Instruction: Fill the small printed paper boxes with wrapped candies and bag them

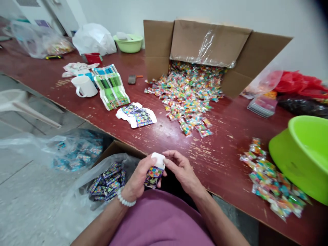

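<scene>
My left hand (141,173), with a beaded bracelet on its wrist, grips a small printed candy box (154,175) in front of my body. The box is dark with colourful pictures, and its white end flap (159,159) stands up at the top. My right hand (180,167) has its thumb and a finger closed at the flap's right edge. Flat unfolded boxes (137,114) in the same print lie on the table beyond my hands. Wrapped candies (189,99) spill from a cardboard box (212,42) farther back.
Left of my hands, a plastic-lined carton holds several filled boxes (109,182). Green printed card sheets (112,87) lie by a white mug (84,86). A green basin (302,153) stands at right beside another candy pile (271,181). A white chair (20,102) is at left.
</scene>
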A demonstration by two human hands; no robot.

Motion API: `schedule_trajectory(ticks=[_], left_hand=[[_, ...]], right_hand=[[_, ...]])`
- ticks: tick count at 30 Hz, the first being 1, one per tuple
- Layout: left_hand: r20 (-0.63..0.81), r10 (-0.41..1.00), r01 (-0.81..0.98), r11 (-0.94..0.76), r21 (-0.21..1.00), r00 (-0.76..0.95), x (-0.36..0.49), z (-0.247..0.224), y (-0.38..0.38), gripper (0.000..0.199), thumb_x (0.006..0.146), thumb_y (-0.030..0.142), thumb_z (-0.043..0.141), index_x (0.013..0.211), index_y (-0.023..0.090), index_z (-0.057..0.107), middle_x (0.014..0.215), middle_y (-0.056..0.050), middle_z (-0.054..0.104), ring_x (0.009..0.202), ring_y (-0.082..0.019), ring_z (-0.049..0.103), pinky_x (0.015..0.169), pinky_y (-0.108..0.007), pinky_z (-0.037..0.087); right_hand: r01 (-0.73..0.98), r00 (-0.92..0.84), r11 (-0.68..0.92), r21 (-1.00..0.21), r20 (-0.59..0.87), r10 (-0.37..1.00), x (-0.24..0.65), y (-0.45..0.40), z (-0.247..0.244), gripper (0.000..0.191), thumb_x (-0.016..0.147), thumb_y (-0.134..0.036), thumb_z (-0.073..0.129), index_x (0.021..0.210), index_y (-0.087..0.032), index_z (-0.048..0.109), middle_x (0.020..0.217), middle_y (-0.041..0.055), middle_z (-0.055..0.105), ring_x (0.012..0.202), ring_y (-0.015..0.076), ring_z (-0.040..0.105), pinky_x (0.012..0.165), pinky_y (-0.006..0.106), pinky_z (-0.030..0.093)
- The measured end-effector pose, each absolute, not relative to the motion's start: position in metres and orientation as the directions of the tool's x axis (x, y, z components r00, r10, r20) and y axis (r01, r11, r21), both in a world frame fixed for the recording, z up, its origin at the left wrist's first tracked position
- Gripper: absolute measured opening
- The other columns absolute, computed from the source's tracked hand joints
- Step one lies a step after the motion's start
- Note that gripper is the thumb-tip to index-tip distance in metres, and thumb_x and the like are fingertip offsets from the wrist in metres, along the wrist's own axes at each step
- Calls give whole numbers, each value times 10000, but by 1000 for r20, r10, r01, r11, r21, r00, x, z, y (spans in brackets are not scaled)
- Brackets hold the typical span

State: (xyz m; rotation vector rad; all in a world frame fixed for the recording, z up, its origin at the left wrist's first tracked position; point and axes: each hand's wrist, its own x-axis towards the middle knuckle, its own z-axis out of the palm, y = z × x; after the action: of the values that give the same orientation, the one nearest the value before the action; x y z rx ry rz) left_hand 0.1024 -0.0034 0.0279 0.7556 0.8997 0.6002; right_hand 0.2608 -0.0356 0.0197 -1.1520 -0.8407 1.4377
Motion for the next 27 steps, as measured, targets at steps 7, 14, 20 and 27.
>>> schedule_trajectory(ticks=[7,14,20,27], left_hand=[[-450,754,-199,592,781,479,104,30,-4,415,816,484,678,1063,163,585,745,-26,678,498,-134,613,413,-216,493],[-413,774,-240,569,787,480,107,32,-3,403,845,446,659,1110,151,583,698,-17,659,493,-128,592,403,-203,489],[-410,704,-318,659,682,580,110,28,2,417,906,495,577,1179,179,572,767,-31,671,559,-163,642,399,-244,535],[-440,599,-344,774,531,669,104,17,13,318,942,392,512,1118,152,622,755,-36,694,439,-154,639,379,-270,544]], right_hand=[[-316,50,-219,-923,-247,968,256,-31,22,315,786,-416,746,1000,-200,662,814,-1,659,595,102,577,572,233,481],[-306,-41,-245,-920,-244,969,256,-30,15,344,794,-401,762,1056,-206,656,857,8,674,599,93,547,571,224,469],[-127,60,-58,-990,-66,996,259,-28,15,199,860,-391,703,865,-193,719,1119,61,665,620,84,553,544,221,466],[198,-67,211,-957,202,977,264,-30,17,143,902,-326,657,877,-214,744,908,59,740,855,201,679,782,321,538]])
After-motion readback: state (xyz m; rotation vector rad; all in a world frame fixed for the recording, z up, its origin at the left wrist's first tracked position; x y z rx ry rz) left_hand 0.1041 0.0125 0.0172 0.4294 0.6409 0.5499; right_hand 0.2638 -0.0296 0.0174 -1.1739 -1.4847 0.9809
